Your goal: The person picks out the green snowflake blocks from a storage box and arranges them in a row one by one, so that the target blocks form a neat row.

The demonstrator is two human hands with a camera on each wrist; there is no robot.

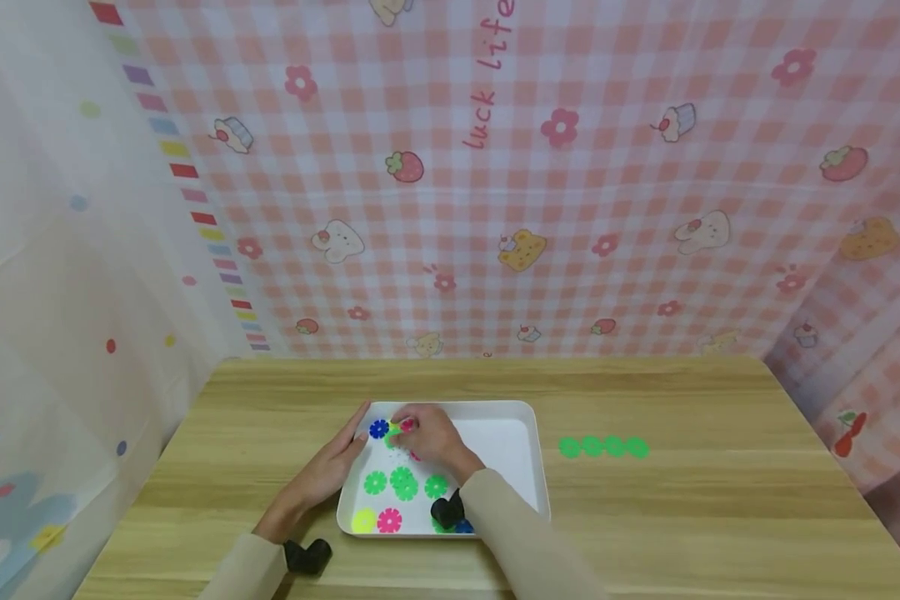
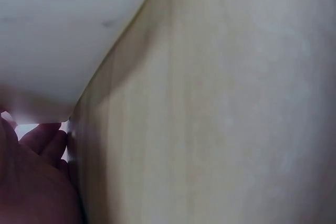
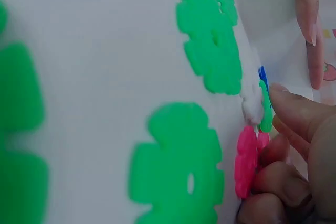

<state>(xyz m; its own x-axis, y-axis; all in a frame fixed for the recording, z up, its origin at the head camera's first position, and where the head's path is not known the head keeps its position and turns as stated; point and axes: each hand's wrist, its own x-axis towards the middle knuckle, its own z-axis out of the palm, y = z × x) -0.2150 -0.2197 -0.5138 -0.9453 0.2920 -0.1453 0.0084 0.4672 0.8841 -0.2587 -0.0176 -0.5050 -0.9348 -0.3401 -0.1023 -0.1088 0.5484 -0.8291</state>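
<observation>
A white tray (image 1: 506,467) lies on the table, with flower-shaped plastic discs in several colours in it. My left hand (image 1: 330,467) grips the tray's left wall near the far corner; in the left wrist view the fingers (image 2: 44,142) reach around the tray's end. My right hand (image 1: 435,437) reaches into the tray's far left part. Its thumb and forefinger pinch a green disc (image 3: 266,108), while the other fingers curl beside a pink disc (image 3: 245,163). A blue disc (image 1: 378,428) lies just left of these fingertips. A whitish disc (image 3: 253,103) is close by.
Several green discs (image 1: 603,447) stand in a row on the wooden table (image 1: 690,517), right of the tray. Inside the tray's near side lie more green discs (image 1: 403,482), a yellow disc (image 1: 363,521) and another pink disc (image 1: 389,521). A patterned cloth (image 1: 450,208) hangs behind the table.
</observation>
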